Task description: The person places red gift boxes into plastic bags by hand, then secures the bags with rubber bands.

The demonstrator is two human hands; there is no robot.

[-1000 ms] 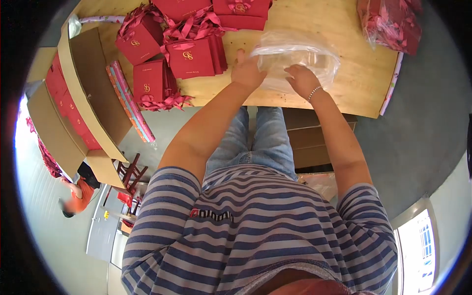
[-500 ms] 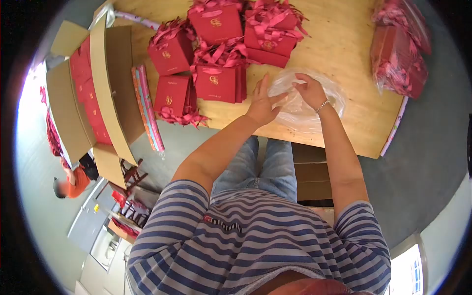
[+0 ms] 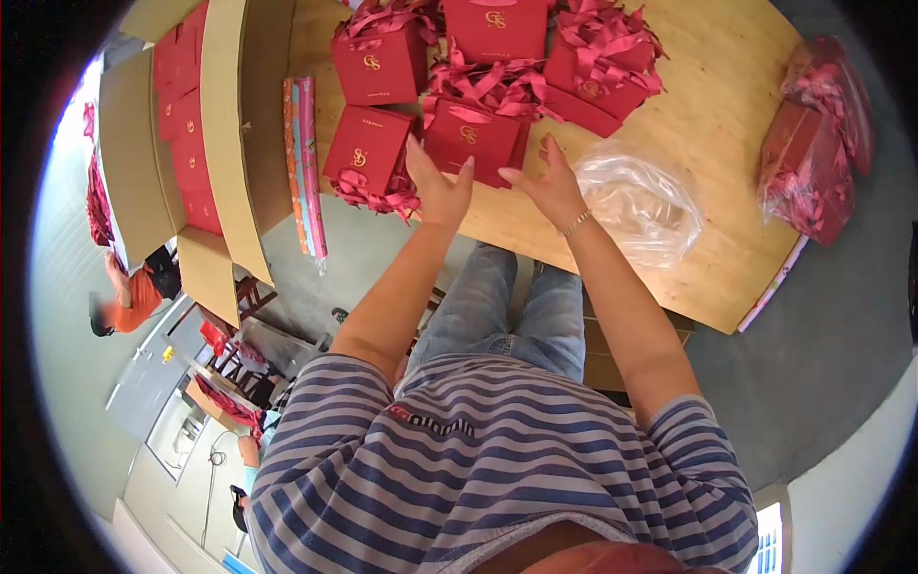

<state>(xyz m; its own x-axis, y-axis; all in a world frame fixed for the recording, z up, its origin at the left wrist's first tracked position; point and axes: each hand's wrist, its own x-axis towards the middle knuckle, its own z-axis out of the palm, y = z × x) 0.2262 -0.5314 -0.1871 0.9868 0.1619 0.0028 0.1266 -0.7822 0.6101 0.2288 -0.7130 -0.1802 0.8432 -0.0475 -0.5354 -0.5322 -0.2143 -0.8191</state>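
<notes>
My left hand [image 3: 442, 191] is open beside the lower middle stack of red bags [image 3: 475, 136], close to its left side and the neighbouring stack [image 3: 363, 143]. On the other side of the middle stack, my right hand [image 3: 552, 189] is open, fingers spread, near its right edge. Neither hand holds anything; whether the fingertips touch the bags I cannot tell. The bags have gold print and pink ribbons. Just right of my right hand, a crumpled clear plastic bag [image 3: 645, 206] lies on the wooden table [image 3: 708, 115].
More red bag stacks [image 3: 495, 31] stand behind. Wrapped red bags [image 3: 813, 153] lie at the table's right edge. An open carton [image 3: 225, 143] with red bags is at the left, next to patterned rolls [image 3: 304, 172]. A person in orange [image 3: 139, 298] is at the far left.
Both hands have moved away from the clear plastic bag and over to the lower middle stack of red bags. The view has shifted, so the table items appear further right.
</notes>
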